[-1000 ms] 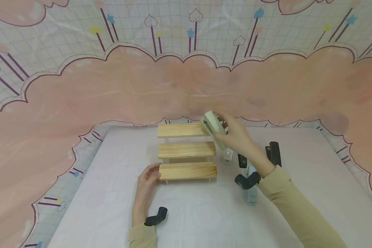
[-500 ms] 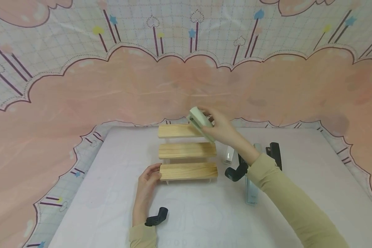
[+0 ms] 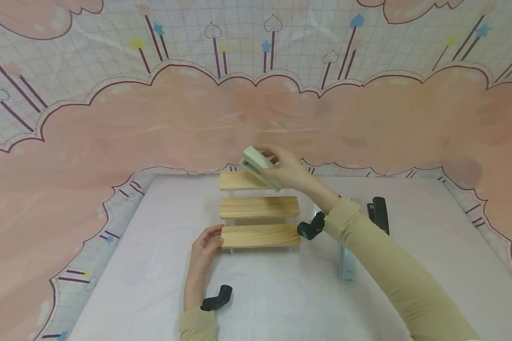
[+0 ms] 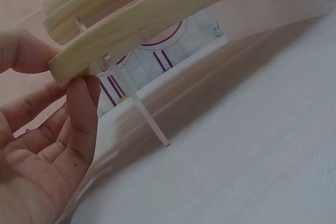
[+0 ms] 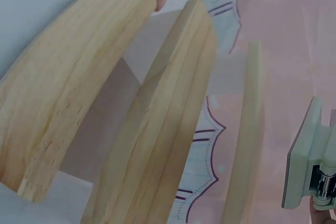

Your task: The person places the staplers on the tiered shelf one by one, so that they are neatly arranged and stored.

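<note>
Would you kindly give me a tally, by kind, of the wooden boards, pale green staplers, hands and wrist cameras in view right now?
Wooden boards: 3
Pale green staplers: 1
Hands: 2
Wrist cameras: 2
Total: 8

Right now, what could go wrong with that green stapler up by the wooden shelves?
The pale green stapler is tilted in the right hand, so it might slip and knock the top board. The left hand pinches one end of the bottom board, so a tug could perhaps shift the three-tier wooden stand, which has a thin leg near that end.
</note>
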A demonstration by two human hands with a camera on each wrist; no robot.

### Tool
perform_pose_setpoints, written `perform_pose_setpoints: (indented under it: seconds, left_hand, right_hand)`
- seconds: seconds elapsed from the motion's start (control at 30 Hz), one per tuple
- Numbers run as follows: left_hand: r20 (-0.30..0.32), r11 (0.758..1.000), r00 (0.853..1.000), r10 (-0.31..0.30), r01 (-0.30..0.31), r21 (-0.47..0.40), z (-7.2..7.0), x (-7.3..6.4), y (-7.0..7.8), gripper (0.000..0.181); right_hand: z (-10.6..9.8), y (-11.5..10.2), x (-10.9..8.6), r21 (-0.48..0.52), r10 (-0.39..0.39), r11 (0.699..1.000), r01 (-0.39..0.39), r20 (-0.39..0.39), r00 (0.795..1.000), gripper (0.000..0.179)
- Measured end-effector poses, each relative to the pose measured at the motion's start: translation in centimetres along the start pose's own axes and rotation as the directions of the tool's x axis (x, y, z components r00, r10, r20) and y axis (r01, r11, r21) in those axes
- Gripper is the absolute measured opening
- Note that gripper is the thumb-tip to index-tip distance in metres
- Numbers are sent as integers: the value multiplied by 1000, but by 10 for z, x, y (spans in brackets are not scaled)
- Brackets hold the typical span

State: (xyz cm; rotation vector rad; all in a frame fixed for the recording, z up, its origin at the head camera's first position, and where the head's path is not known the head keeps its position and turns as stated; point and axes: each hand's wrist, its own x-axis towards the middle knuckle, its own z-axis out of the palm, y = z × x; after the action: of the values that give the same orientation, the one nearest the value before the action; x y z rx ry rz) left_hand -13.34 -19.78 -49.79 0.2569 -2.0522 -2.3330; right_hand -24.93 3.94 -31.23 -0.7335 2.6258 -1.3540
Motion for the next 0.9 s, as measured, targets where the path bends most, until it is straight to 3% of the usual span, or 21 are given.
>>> perform_pose_setpoints:
  seconds: [0.47, 0.9]
  left_hand:
    - [-18, 1000, 1000, -19, 19, 18, 3, 0, 1, 41]
    - [-24, 999, 999, -21, 22, 49, 4, -2, 3, 40]
  right_hand:
    - [8, -3, 34, 37, -75, 997, 70, 146, 986, 58]
    - [19, -3, 57, 48, -70, 997, 59, 290, 954, 55]
